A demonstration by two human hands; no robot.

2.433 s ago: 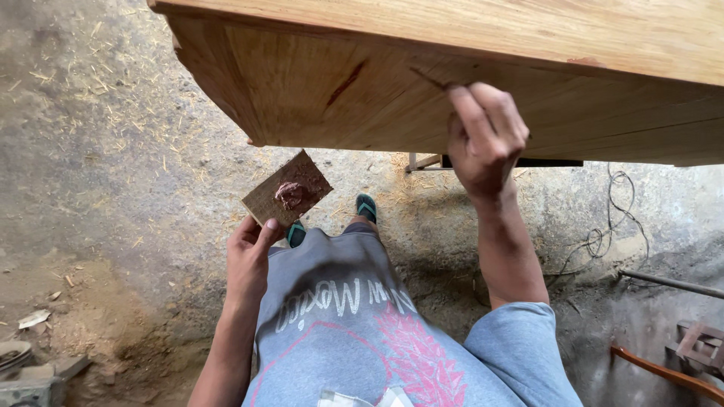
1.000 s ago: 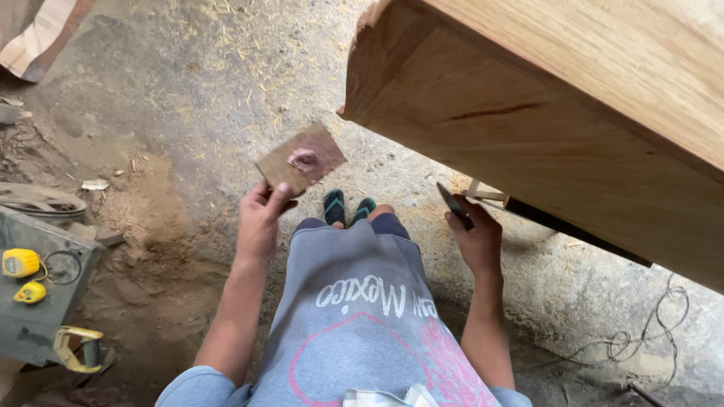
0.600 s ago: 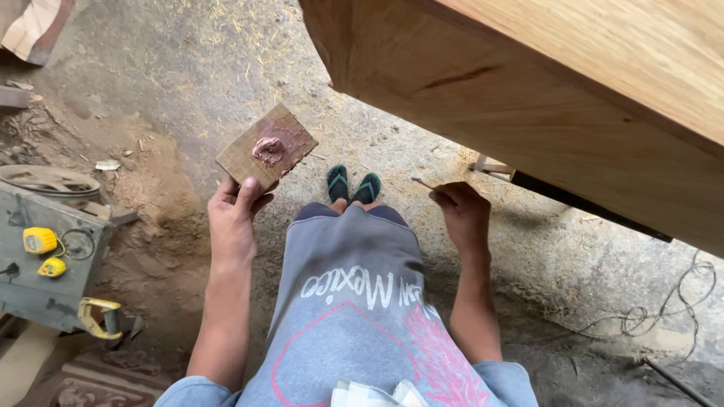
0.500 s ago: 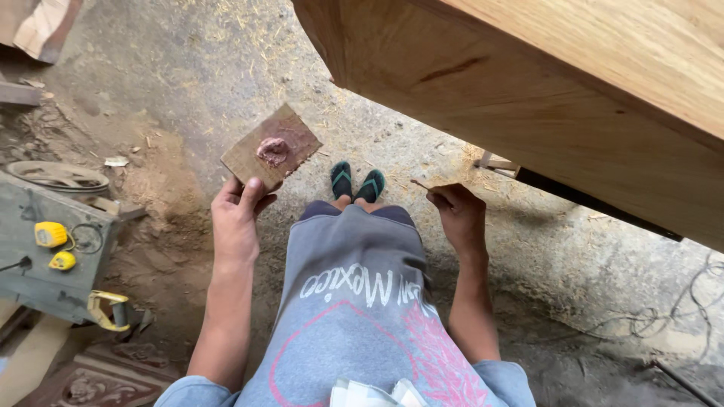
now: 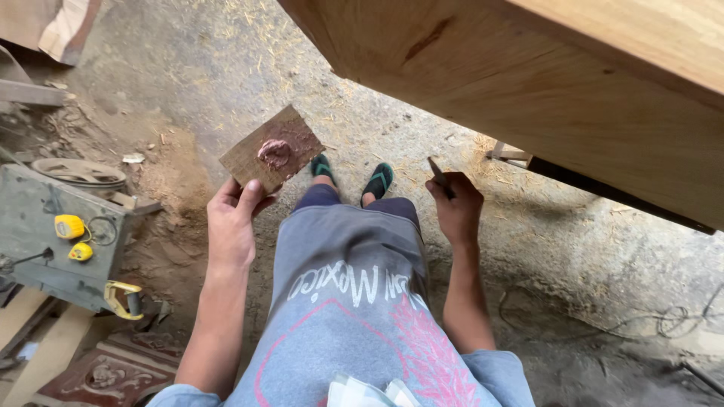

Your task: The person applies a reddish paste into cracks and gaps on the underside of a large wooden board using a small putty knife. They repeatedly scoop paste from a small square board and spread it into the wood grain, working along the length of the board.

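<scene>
The left hand [image 5: 232, 218] is holding a small flat board [image 5: 273, 151] by its near corner, with the thumb on top and the fingers closed under it. A soft pink-brown blob of paste [image 5: 274, 152] is sitting in the middle of the board. The right hand [image 5: 455, 207] is closed around a thin dark tool [image 5: 436, 170], and the tip is poking up out of the fist. The tool is staying low, well apart from the board. Between the two hands, the person's feet are standing in green sandals [image 5: 379, 180] on the ground. The dirt floor [image 5: 226, 68] is looking grey and dusty, with sawdust and wood chips lying all over it. A big pale wooden slab [image 5: 543, 83] is hanging over the top right, with a dark crack in its side. To the left, a grey metal machine [image 5: 45, 241] is sitting on the floor, and two small yellow things [image 5: 73, 230] are lying on top of it, too small to tell what they are. A carved reddish wood panel [image 5: 98, 373] is lying at the bottom left. A thin cable [image 5: 664, 324] is curling on the floor at the right.
</scene>
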